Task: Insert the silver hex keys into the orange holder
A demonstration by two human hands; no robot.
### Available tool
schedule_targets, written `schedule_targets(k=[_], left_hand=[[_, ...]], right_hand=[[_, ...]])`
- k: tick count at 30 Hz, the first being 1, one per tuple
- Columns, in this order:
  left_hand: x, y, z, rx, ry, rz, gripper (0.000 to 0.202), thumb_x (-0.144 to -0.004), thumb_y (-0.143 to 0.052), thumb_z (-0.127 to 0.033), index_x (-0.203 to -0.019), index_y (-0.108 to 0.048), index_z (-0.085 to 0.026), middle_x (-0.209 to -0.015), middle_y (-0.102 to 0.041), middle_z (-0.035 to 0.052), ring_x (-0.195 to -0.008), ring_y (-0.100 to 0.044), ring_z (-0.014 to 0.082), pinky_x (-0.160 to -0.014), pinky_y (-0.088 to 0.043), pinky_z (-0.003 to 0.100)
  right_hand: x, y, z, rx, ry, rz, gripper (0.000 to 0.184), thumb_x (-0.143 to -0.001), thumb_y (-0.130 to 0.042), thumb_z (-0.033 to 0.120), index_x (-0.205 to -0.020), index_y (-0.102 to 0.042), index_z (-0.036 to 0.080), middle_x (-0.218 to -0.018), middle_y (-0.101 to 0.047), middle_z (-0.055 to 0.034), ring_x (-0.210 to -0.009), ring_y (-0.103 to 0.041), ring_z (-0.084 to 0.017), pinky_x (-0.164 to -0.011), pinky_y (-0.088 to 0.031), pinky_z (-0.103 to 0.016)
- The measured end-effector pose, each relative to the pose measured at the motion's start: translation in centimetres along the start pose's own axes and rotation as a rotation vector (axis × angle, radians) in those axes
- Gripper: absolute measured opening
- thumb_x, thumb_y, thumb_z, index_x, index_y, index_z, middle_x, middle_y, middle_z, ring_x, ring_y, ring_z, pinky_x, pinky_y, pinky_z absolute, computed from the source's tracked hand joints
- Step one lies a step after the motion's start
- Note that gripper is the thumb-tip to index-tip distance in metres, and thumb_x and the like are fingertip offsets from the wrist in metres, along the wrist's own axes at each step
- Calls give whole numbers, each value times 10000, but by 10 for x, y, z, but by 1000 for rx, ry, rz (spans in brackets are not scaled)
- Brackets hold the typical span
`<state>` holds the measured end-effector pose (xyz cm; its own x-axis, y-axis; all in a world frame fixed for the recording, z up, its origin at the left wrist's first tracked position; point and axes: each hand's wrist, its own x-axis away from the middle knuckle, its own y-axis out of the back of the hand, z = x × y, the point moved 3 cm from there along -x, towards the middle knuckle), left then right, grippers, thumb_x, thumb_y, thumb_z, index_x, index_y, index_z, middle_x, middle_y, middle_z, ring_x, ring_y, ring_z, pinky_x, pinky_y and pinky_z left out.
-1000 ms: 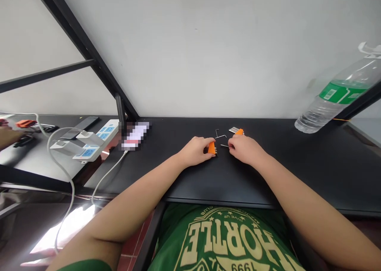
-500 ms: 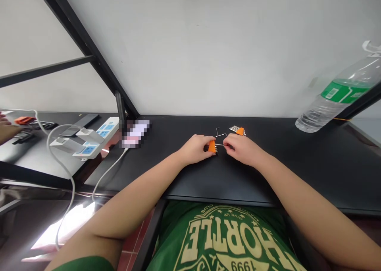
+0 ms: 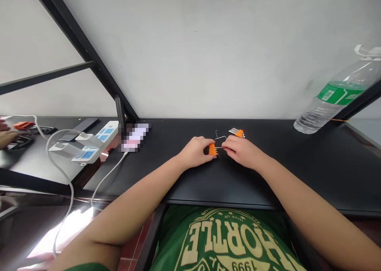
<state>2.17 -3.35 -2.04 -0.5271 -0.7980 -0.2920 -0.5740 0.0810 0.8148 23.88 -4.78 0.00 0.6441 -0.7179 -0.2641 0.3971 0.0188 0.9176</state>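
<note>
My left hand (image 3: 196, 151) grips an orange hex key holder (image 3: 212, 149) by its ends, with several dark keys sticking out of it. Pinched in the fingers of my right hand (image 3: 239, 150) is a thin metal hex key (image 3: 218, 147), its far end at the holder's right side. Whether that end sits inside a slot, I cannot tell. Just beyond my hands, loose L-shaped hex keys (image 3: 217, 134) lie on the black table (image 3: 184, 187). A second orange holder (image 3: 239, 133) with several silvery keys lies behind my right hand.
A large water bottle (image 3: 327, 98) with a green label leans at the right. To the left are a blurred-out phone (image 3: 135, 138) on a white cable, a power strip (image 3: 95, 144) with plugs, and a dark phone (image 3: 81, 128). Another person's hand (image 3: 6, 136) shows at the far left.
The hex key in my right hand is nearer the orange holder, and the gap between my hands is slightly smaller. The whole view has shifted a little.
</note>
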Motion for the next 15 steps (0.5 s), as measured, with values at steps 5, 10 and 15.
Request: schedule_targets(k=[5,10,15], left_hand=[[0,-2,4,17,2,5,517,-774,-857,-390,-1249,-706,-250,-1035,-753,38,-984,-703,233,-984,-550,402],[0,-4,4,-17,-14,30,509,-793,-841,-411,-1254,-697,-248,-1020,-748,40,-966,-701,231,-1004,-523,422],[-1,-5,-5,-43,-61,78,477,-822,-813,-418,-1250,-681,-253,-1010,-744,42,-994,-694,249,-994,-496,430]], right_hand=[[1,2,0,19,-10,7,267,-1044,-471,207,-985,-731,211,-983,-656,-72,-812,-611,-170,-723,-472,-296],[1,2,2,52,7,25,299,-1057,-452,219,-967,-737,200,-993,-649,-80,-804,-600,-169,-716,-461,-297],[-1,-2,11,-89,19,32,239,-1017,-483,174,-1003,-720,195,-1006,-648,-79,-829,-605,-174,-732,-480,-298]])
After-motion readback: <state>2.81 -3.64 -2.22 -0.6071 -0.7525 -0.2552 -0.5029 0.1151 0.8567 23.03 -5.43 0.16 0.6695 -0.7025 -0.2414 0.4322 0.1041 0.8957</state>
